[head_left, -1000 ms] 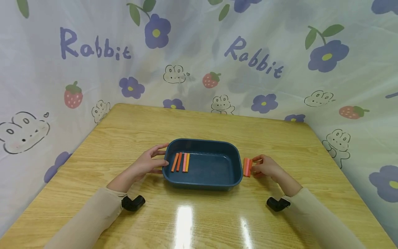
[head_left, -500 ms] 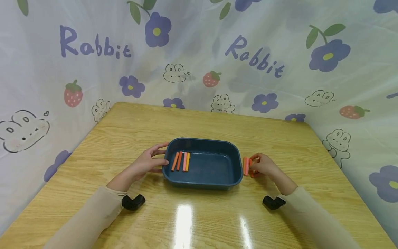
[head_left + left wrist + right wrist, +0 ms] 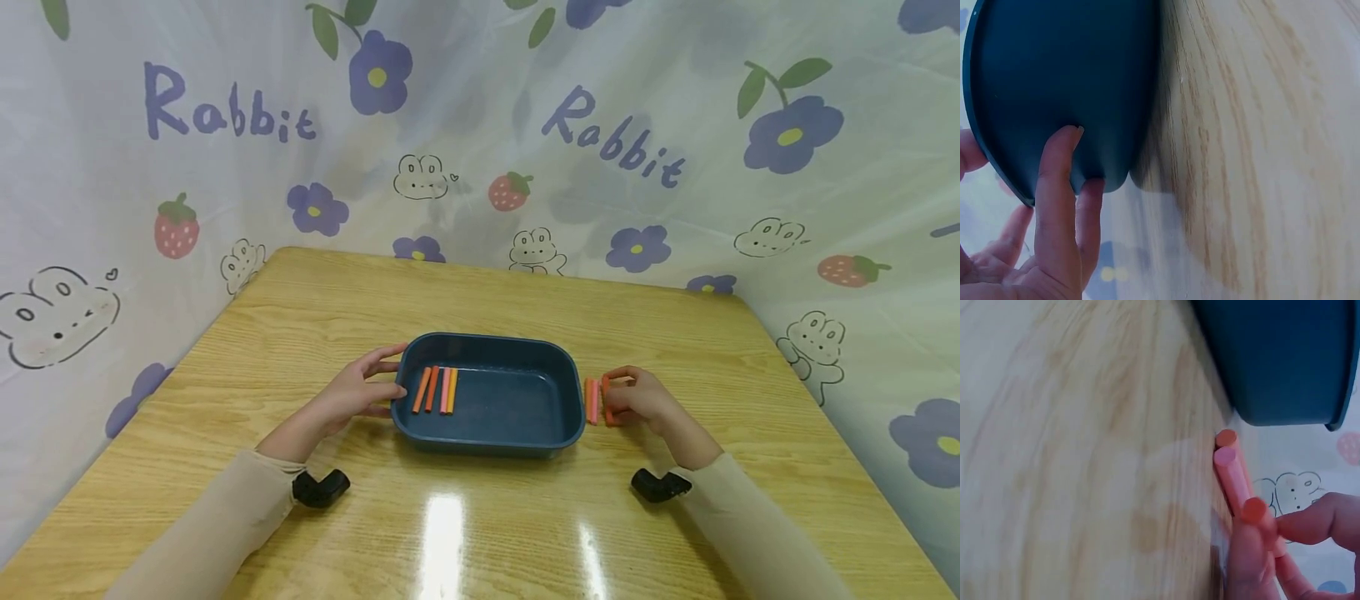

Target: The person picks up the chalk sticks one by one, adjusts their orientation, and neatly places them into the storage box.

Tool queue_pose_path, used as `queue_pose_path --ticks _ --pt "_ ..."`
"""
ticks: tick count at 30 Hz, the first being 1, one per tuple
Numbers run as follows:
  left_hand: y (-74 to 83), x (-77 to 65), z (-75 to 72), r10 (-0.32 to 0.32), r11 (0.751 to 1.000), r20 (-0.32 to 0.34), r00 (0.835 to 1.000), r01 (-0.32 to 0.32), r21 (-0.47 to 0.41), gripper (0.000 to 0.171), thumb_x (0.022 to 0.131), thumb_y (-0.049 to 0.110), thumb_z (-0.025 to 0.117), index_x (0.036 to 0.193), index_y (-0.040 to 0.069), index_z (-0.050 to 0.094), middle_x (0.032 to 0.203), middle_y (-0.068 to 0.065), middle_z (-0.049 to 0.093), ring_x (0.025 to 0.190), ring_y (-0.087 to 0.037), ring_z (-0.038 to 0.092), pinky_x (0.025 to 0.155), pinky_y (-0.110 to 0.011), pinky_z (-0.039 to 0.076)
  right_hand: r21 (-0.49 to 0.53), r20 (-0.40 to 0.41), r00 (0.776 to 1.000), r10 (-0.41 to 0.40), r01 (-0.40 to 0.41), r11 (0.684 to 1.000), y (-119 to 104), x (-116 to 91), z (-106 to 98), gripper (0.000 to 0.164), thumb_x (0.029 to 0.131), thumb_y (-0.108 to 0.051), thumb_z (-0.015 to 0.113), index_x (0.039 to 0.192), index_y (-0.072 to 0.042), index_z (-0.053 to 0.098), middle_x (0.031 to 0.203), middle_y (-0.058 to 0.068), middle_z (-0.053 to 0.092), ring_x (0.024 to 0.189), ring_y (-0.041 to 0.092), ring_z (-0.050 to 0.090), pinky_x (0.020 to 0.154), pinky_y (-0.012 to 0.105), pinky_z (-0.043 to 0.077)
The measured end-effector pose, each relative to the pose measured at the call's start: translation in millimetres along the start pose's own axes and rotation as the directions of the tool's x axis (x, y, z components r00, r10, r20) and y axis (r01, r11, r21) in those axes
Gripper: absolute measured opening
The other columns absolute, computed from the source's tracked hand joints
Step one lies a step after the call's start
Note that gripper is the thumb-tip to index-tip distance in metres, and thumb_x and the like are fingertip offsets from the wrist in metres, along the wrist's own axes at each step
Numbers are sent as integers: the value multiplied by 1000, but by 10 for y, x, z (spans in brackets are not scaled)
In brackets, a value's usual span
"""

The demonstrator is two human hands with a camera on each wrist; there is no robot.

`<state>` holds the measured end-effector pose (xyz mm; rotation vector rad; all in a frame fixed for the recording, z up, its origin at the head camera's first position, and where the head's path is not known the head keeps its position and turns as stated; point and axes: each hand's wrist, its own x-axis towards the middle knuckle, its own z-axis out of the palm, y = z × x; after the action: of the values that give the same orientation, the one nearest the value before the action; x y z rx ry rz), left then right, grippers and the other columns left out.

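Note:
A dark blue bin [image 3: 502, 446] stands mid-table. My left hand [image 3: 358, 389] touches its left end, fingers spread against the outer wall and thumb tip at the rim; in the left wrist view, fingertips [image 3: 1060, 144] press that wall. My right hand [image 3: 640, 397], just right of the bin, pinches a red-orange chalk stick [image 3: 1255, 510] between thumb and finger. Beside it on the table lie a pink chalk stick [image 3: 1227, 459] and an orange chalk stick [image 3: 1226, 437], close together near the bin's right end. The hand hides part of the held stick.
Several similar sticks lie side by side at the left inside the bin, among them an orange stick [image 3: 422, 392] and a yellow stick [image 3: 452, 392]. A patterned curtain [image 3: 480, 125] hangs behind the wooden table [image 3: 510, 525].
The right hand has taken the rightmost red-orange chalk stick and drawn it slightly right, away from the pink one. The left hand and bin have not visibly moved.

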<state>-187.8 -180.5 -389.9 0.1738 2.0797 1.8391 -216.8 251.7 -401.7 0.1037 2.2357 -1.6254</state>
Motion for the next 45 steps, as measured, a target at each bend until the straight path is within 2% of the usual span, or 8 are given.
queue_pose_path --ticks 5,11,17,22,31,41,45 --pt "0 -1 1 -1 1000 2 1000 1 -4 71 86 3 61 148 14 26 141 -27 29 107 -39 55 74 -43 54 209 21 1000 15 -19 978 -3 7 -29 57 90 -2 53 139 6 26 91 8 61 73 15 62 67 30 55" --pt "-11 7 -12 -3 1000 0 1000 3 -7 73 86 6 63 148 15 26 142 -26 29 106 -39 55 74 -43 54 378 71 997 -1 -26 925 -88 -24 -20 57 91 0 50 140 5 22 98 11 64 79 17 64 72 30 55" --pt "-17 17 -8 2 1000 -1 1000 -2 -4 71 86 4 61 148 15 26 141 -26 30 106 -38 55 74 -43 54 420 97 994 -47 2 907 -184 -41 19 52 94 0 47 139 5 21 97 10 60 82 17 64 74 31 54" --pt "-24 27 -7 6 1000 -3 1000 -6 -4 72 86 6 63 148 16 27 141 -25 30 106 -37 56 74 -43 54 424 91 993 -72 27 905 -273 -38 63 57 93 1 47 142 6 16 94 9 58 79 16 64 73 31 54" --pt "-15 17 -15 5 1000 2 1000 -5 -7 73 86 5 63 148 15 26 141 -26 29 106 -38 56 74 -43 54 420 90 994 -56 13 907 -481 -9 135 59 92 3 48 144 3 19 94 7 54 71 15 61 76 32 53" --pt "7 7 -5 -6 1000 1 1000 6 -7 74 85 6 63 148 14 26 142 -26 29 107 -39 55 74 -43 54 452 138 989 -62 -7 892 -691 2 247 59 93 3 48 145 1 19 101 10 49 77 16 61 76 31 53" --pt "8 10 -5 -7 1000 -1 1000 7 -2 73 85 5 62 148 14 26 142 -26 29 108 -39 55 74 -43 54 440 150 987 -57 -15 898 -744 35 305 58 93 4 47 145 1 21 103 10 48 76 16 59 77 31 53"
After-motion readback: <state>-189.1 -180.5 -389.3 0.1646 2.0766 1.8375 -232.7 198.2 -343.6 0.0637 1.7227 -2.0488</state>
